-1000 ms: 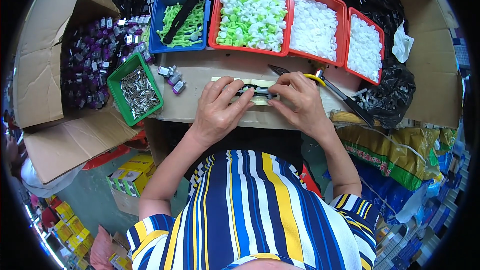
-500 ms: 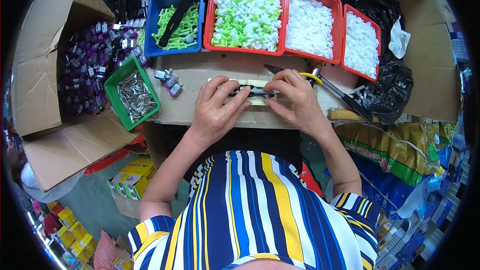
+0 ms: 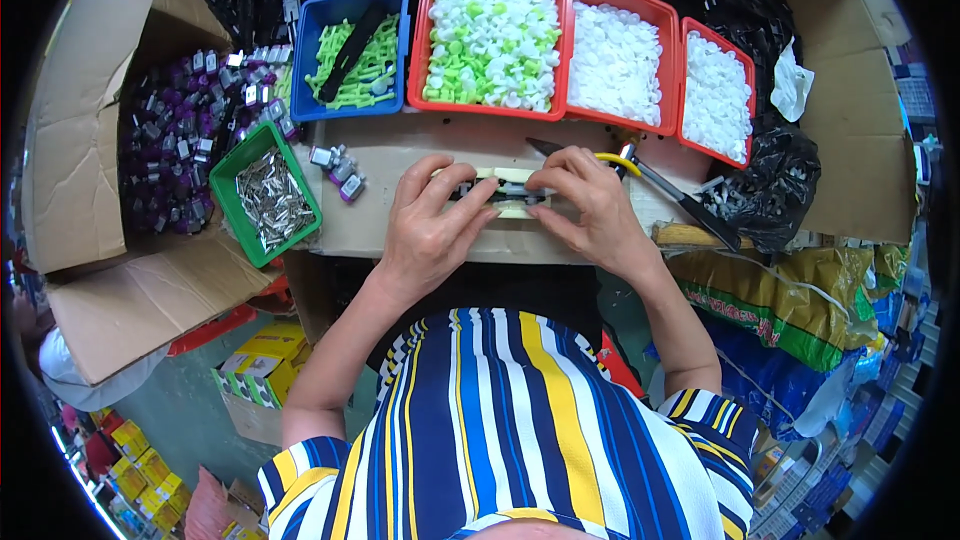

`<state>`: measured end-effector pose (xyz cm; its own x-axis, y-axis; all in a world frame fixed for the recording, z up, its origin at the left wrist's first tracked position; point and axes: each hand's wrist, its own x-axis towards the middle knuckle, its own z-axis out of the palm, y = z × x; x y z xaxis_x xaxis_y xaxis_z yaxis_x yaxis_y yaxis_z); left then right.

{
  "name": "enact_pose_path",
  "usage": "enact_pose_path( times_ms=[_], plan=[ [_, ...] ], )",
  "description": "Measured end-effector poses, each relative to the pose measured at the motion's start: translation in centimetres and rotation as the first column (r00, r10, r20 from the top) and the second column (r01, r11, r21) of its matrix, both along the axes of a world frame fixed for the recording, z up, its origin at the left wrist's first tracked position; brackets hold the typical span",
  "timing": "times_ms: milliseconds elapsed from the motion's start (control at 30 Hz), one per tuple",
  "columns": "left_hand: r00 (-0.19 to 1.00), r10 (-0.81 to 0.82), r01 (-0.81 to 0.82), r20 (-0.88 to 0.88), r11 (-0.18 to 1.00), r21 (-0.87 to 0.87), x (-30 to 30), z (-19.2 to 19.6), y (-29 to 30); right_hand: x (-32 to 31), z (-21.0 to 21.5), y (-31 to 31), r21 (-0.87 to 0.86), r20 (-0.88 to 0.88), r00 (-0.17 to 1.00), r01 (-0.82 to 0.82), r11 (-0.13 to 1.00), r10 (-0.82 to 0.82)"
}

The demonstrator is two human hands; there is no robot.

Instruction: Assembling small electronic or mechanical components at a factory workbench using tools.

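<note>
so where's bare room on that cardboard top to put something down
Bare cardboard lies between the green tray and the left hand. A thin strip runs below the red bins. The right side is crowded by the black-handled tool and black bag.

Most of the pale strip point(image 3: 505, 192) under both hands' fingers, its dark parts perhaps too small to tell.

Four trays point(image 3: 615, 60) behind hands, metal-parts tray point(image 3: 265, 193) left, open carton point(image 3: 95, 120) beyond it
</note>
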<state>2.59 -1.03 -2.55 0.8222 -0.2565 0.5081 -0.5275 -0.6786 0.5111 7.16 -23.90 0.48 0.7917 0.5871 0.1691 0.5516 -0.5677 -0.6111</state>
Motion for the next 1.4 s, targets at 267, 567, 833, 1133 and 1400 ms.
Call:
enact_pose_path(
  times_ms=[267, 567, 833, 1133, 1400],
  plan=[
    [0.998, 0.056, -0.056, 0.036, 0.998, -0.002, -0.2, 1.0, 1.1, 6.9, 5.2, -3.5, 0.010, 0.236, 0.968, 0.084, 0.996, -0.084],
    [0.996, 0.069, -0.068, 0.053, 0.998, -0.011, -0.4, 1.0, 0.9, 26.1, 1.8, -9.6, -0.576, 0.670, 0.740, 0.478, 0.663, 0.049],
    [0.986, 0.152, -0.151, 0.063, 0.988, -0.013, -0.2, 1.2, 3.0, 30.9, 2.1, -11.2, -0.688, 0.646, 0.700, 0.362, 0.629, 0.304],
    [0.984, 0.158, -0.158, 0.079, 0.987, -0.010, -0.5, 1.8, 2.8, 30.3, 1.8, -14.2, -0.764, 0.613, 0.726, 0.446, 0.466, 0.311],
    [0.981, 0.192, -0.188, 0.023, 0.975, -0.121, 0.4, 3.1, 2.1, 21.5, 7.4, -10.2, -0.173, 0.763, 0.641, 0.330, 0.928, -0.086]
  ],
)
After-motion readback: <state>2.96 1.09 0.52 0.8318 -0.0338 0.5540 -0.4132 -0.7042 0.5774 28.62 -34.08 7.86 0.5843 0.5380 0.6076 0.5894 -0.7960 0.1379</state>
